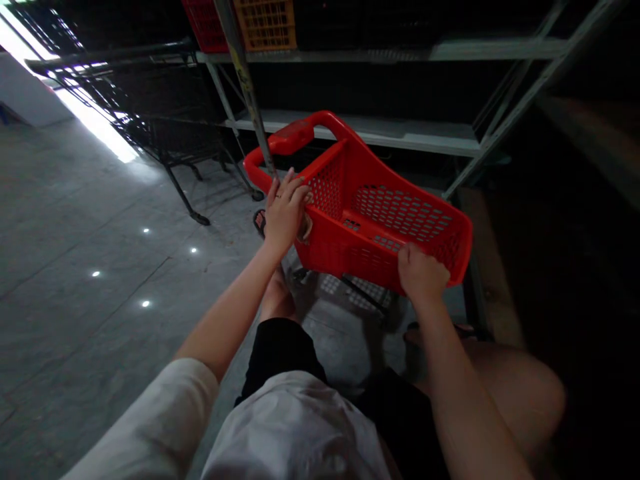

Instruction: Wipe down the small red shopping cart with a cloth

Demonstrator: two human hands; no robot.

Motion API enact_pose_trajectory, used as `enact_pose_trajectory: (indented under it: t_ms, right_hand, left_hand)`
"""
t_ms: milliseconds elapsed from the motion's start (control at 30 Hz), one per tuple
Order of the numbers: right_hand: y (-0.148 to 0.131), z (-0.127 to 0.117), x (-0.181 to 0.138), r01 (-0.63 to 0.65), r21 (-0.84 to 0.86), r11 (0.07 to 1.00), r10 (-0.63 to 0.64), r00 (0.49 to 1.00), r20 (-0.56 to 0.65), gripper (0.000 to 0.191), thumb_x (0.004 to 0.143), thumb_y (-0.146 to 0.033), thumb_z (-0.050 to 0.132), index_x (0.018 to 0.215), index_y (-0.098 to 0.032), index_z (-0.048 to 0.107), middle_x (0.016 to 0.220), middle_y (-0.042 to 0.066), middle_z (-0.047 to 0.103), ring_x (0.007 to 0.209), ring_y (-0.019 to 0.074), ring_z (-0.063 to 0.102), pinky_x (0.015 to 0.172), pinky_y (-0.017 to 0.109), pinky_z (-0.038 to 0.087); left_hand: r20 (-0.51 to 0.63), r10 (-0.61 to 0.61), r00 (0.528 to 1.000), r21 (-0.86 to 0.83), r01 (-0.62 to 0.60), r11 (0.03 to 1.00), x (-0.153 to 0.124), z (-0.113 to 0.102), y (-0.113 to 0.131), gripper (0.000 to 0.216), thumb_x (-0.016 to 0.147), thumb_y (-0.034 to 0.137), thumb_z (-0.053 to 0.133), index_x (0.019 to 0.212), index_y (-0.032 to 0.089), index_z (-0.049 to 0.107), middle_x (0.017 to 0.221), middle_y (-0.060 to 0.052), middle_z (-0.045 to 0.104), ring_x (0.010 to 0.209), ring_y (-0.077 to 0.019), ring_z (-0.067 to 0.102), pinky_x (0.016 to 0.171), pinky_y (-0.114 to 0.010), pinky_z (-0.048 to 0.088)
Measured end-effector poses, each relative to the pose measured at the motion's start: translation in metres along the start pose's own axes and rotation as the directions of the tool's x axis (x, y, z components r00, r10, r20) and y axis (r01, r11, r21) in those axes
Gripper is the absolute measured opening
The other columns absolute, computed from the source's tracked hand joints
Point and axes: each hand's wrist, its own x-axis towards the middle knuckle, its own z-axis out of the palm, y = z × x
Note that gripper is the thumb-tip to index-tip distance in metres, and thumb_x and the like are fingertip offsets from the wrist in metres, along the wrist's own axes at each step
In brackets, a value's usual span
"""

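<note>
A red plastic shopping basket (380,213) with perforated walls and a thick red handle (295,137) is held off the floor in front of me, tilted. My left hand (285,210) grips its near left rim, fingers curled over the edge. Gripping the rim at the lower right corner is my right hand (421,273), closed. The inside of the basket looks empty. Below it I see my knees and black shorts.
A grey metal shelf rack (400,133) stands just behind the basket, with a slanted upright (245,87). Red and orange crates (250,23) sit on top. A dark wire cart (165,127) stands to the left on the grey tiled floor (90,267).
</note>
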Motion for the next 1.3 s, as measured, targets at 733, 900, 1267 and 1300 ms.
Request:
enact_pose_trajectory:
  t_ms: [733, 900, 1267, 1300]
  right_hand:
    - [-0.004, -0.006, -0.032, 0.007, -0.038, 0.999, -0.003, 0.995, 0.104, 0.057, 0.11, -0.041, 0.024, 0.143, -0.02, 0.066, 0.118, 0.021, 0.078, 0.107, 0.0353, 0.077, 0.093, 0.05, 0.059]
    - [-0.003, -0.003, -0.034, 0.075, -0.025, 0.997, -0.073, 0.994, 0.079, 0.057, 0.11, -0.041, 0.023, 0.137, -0.019, 0.069, 0.121, 0.019, 0.077, 0.102, 0.0312, 0.079, 0.09, 0.045, 0.061]
    - [-0.001, 0.009, -0.034, 0.061, -0.05, 0.997, -0.062, 0.998, -0.03, 0.05, 0.111, -0.036, 0.029, 0.126, -0.016, 0.072, 0.109, 0.014, 0.079, 0.092, 0.0255, 0.077, 0.073, 0.032, 0.052]
    - [-0.001, 0.009, -0.034, 0.058, -0.048, 0.997, -0.059, 0.998, -0.028, 0.049, 0.111, -0.036, 0.03, 0.127, -0.016, 0.072, 0.109, 0.014, 0.079, 0.093, 0.0253, 0.076, 0.071, 0.031, 0.05]
  left_hand:
    - [-0.016, 0.13, 0.991, -0.231, -0.13, 0.964, -0.102, 0.023, 0.018, 0.054, 0.105, 0.009, 0.039, 0.156, 0.024, 0.05, 0.17, -0.012, 0.04, 0.163, -0.022, 0.026, 0.13, -0.049, 0.038]
    - [-0.044, -0.117, 0.992, -0.241, 0.104, 0.965, -0.151, 0.065, 0.04, 0.068, 0.101, 0.009, 0.043, 0.165, 0.029, 0.034, 0.174, -0.009, 0.031, 0.163, -0.0243, 0.028, 0.13, -0.047, 0.04]
    - [-0.102, -0.088, 0.991, -0.206, 0.065, 0.976, -0.111, 0.017, -0.011, 0.038, 0.098, 0.021, 0.058, 0.135, 0.028, 0.064, 0.138, -0.01, 0.065, 0.134, -0.0246, 0.061, 0.119, -0.049, 0.052]
    - [-0.132, -0.108, 0.985, -0.203, 0.08, 0.976, -0.104, 0.018, -0.011, 0.036, 0.097, 0.02, 0.06, 0.131, 0.029, 0.065, 0.135, -0.009, 0.066, 0.132, -0.0246, 0.061, 0.118, -0.049, 0.053]
